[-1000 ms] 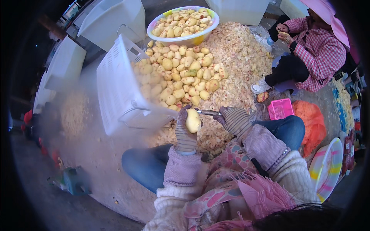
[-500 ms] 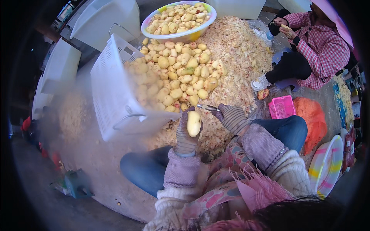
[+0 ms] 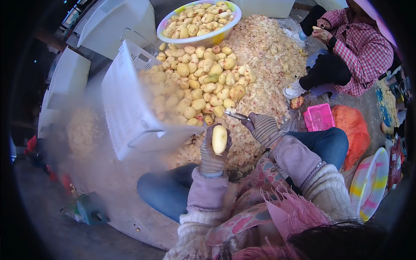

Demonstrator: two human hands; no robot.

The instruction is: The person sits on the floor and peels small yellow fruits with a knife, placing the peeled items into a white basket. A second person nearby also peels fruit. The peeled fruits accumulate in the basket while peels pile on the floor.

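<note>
My left hand (image 3: 211, 151), in a striped glove, is closed round a pale peeled potato (image 3: 219, 139) held upright. To its right, my right hand (image 3: 263, 130), gloved alike, grips a peeler (image 3: 237, 115) whose metal end points left. A bit of something pale clings to the peeler's tip. The peeler is apart from the potato. Just beyond my hands lies a heap of potatoes (image 3: 203, 78), mostly peeled, spilling from a white plastic crate (image 3: 130, 108) tipped on its side. Under my hands and to the right spread peelings (image 3: 273, 56).
A basin (image 3: 212, 40) heaped with potatoes stands at the far side. At the right another person (image 3: 359, 56) sits, hands on a pale piece. Near that person are a pink basket (image 3: 319, 118), an orange net bag (image 3: 349, 130) and a colourful basin (image 3: 368, 184). White tubs (image 3: 117, 26) stand at the far left.
The potato in my left hand has turned slightly and sits a little to the right. The peeler has moved slightly right, and a pale bit now shows at its tip.
</note>
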